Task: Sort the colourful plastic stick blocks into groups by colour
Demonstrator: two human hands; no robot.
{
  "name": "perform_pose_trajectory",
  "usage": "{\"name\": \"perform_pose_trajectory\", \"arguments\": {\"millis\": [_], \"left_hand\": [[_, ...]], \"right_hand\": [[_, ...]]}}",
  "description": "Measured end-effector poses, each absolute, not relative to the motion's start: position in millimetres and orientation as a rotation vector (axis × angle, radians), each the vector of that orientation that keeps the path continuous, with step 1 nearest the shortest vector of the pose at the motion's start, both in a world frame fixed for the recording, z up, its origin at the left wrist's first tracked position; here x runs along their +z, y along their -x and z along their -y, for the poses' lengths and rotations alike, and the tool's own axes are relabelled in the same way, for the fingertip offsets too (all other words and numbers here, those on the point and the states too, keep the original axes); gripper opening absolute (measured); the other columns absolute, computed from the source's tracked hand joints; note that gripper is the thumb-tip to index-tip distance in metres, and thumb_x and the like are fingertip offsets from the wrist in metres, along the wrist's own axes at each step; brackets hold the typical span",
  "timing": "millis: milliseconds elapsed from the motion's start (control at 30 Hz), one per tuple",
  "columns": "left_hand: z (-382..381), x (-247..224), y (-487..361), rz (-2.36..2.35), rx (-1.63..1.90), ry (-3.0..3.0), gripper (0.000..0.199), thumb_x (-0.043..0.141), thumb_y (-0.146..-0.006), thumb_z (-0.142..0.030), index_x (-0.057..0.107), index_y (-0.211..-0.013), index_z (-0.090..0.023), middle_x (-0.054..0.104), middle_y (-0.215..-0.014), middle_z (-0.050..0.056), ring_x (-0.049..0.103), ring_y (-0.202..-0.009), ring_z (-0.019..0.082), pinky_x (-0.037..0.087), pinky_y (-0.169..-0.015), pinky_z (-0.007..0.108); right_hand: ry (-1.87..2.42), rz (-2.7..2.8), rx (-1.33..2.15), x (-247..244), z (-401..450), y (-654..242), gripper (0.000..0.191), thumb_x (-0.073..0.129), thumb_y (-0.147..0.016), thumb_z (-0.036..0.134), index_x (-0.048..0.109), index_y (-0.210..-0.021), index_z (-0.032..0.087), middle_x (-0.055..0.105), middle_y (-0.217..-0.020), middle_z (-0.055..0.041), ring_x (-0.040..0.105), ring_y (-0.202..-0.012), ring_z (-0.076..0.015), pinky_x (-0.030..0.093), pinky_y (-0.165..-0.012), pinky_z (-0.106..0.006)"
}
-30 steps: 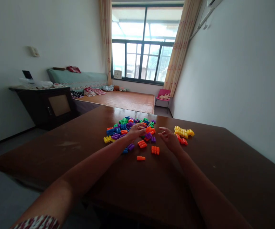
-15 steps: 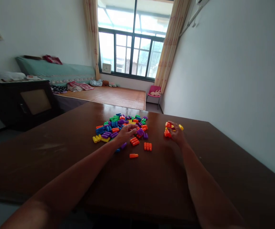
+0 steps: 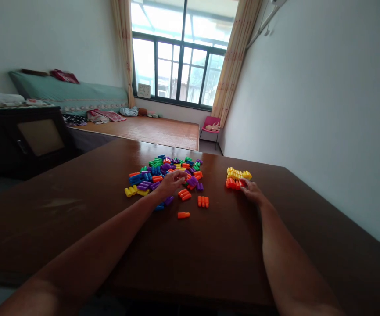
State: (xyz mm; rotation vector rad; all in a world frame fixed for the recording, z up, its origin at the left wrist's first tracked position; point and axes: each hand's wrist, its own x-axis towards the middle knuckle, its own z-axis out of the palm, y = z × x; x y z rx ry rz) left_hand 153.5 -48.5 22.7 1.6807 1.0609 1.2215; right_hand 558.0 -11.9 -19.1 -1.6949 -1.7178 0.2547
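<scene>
A heap of small plastic toy blocks (image 3: pixel 157 170), each shaped like joined tubes, lies mid-table in blue, green, purple, yellow and orange. My left hand (image 3: pixel 172 182) reaches over its right side, fingers drawn together beside orange and purple blocks; whatever the fingertips hold is hidden. Farther right, yellow blocks (image 3: pixel 239 174) are lined up in a row. In front of them is an orange row (image 3: pixel 232 184), and my right hand (image 3: pixel 252 191) grips an orange block (image 3: pixel 241 183) at its right end. Nearer me lie an orange triple block (image 3: pixel 203 202) and a single orange piece (image 3: pixel 184 215).
The brown table (image 3: pixel 190 259) has a glossy top. Beyond it stand a mat-covered bed (image 3: pixel 157 131) and a pink chair (image 3: pixel 211 125) holding a soft toy. A dark cabinet (image 3: pixel 2 136) is at left, a white wall (image 3: pixel 324 96) at right.
My right hand has moved back toward me and slightly right, from above the yellow blocks to the orange row's end, uncovering the yellow row. My left hand stays at the heap. The view has shifted slightly.
</scene>
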Motion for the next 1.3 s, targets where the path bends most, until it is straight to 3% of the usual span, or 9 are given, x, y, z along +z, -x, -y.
{"name": "perform_pose_trajectory", "arguments": {"millis": [167,300,433,567,633,733,867,1100,1300], "left_hand": [[45,22,-148,-1.078,1.247,-1.781,0.032,0.059,-0.078,-0.034,0.067,-0.102,-0.013,0.071,-0.09,0.007,0.065,-0.074,0.017,0.052,-0.062,0.028],[44,26,-140,-1.189,1.309,-2.013,0.028,0.052,-0.084,-0.026,0.067,-0.104,-0.014,0.071,-0.095,0.007,0.065,-0.086,0.02,0.054,-0.077,0.034],[46,23,-138,-1.266,1.085,-2.515,0.031,0.048,-0.088,-0.023,0.066,-0.114,-0.021,0.066,-0.121,0.008,0.057,-0.115,0.022,0.042,-0.102,0.039],[52,17,-143,-1.284,0.699,-2.8,0.043,0.054,-0.089,-0.033,0.056,-0.132,-0.028,0.052,-0.142,0.004,0.044,-0.131,0.024,0.031,-0.111,0.042],[56,17,-145,-1.22,0.606,-2.839,0.037,0.051,-0.09,-0.032,0.061,-0.126,-0.029,0.057,-0.137,0.003,0.046,-0.129,0.024,0.03,-0.111,0.041],[58,23,-145,-1.23,0.656,-2.786,0.025,0.049,-0.088,-0.024,0.072,-0.097,-0.026,0.07,-0.109,0.004,0.058,-0.11,0.023,0.037,-0.102,0.037],[50,27,-143,-1.525,0.874,-2.589,0.022,0.05,-0.086,-0.022,0.072,-0.085,-0.022,0.068,-0.088,0.009,0.061,-0.092,0.024,0.044,-0.089,0.037],[37,15,-156,-1.191,0.941,-2.612,0.035,0.051,-0.09,-0.033,0.063,-0.124,-0.028,0.057,-0.134,0.006,0.048,-0.122,0.024,0.036,-0.105,0.038],[34,-3,-182,-1.295,0.67,-2.699,0.036,0.044,-0.094,-0.046,0.063,-0.123,-0.036,0.049,-0.144,0.001,0.038,-0.133,0.028,0.021,-0.113,0.046]], "right_hand": [[1.658,1.727,0.319,-17,11,-564,0.05,0.068,-0.072,0.035,0.064,-0.121,0.023,0.069,-0.109,-0.0083,0.064,-0.098,-0.0228,0.051,-0.092,-0.038],[1.683,1.596,0.527,-19,10,-573,0.062,0.073,-0.069,0.041,0.06,-0.125,0.019,0.065,-0.121,-0.0116,0.066,-0.095,-0.0238,0.056,-0.084,-0.039],[1.609,1.513,0.718,-26,8,-570,0.066,0.081,-0.062,0.036,0.061,-0.121,0.017,0.064,-0.124,-0.0146,0.066,-0.102,-0.0259,0.056,-0.087,-0.037],[1.619,1.451,0.676,-27,7,-563,0.066,0.075,-0.068,0.044,0.057,-0.125,0.015,0.061,-0.128,-0.017,0.065,-0.104,-0.0248,0.054,-0.091,-0.036],[1.665,1.423,0.563,-24,8,-563,0.066,0.069,-0.073,0.05,0.055,-0.127,0.014,0.061,-0.128,-0.0175,0.066,-0.1,-0.0241,0.054,-0.09,-0.037],[1.685,1.38,0.342,-18,10,-560,0.065,0.06,-0.077,0.055,0.055,-0.127,0.014,0.063,-0.124,-0.0166,0.066,-0.095,-0.0239,0.054,-0.086,-0.038],[1.617,1.378,0.13,-6,15,-544,0.057,0.048,-0.083,0.054,0.061,-0.119,0.013,0.068,-0.112,-0.0168,0.065,-0.087,-0.0239,0.053,-0.08,-0.038],[1.499,1.696,-0.07,4,22,-491,0.04,0.042,-0.089,0.042,0.065,-0.111,0.018,0.07,-0.101,-0.0106,0.064,-0.083,-0.022,0.05,-0.082,-0.038],[1.369,1.988,-0.155,5,31,-459,0.033,0.044,-0.088,0.03,0.066,-0.111,0.02,0.07,-0.107,-0.0103,0.064,-0.093,-0.0234,0.048,-0.089,-0.039]]}}
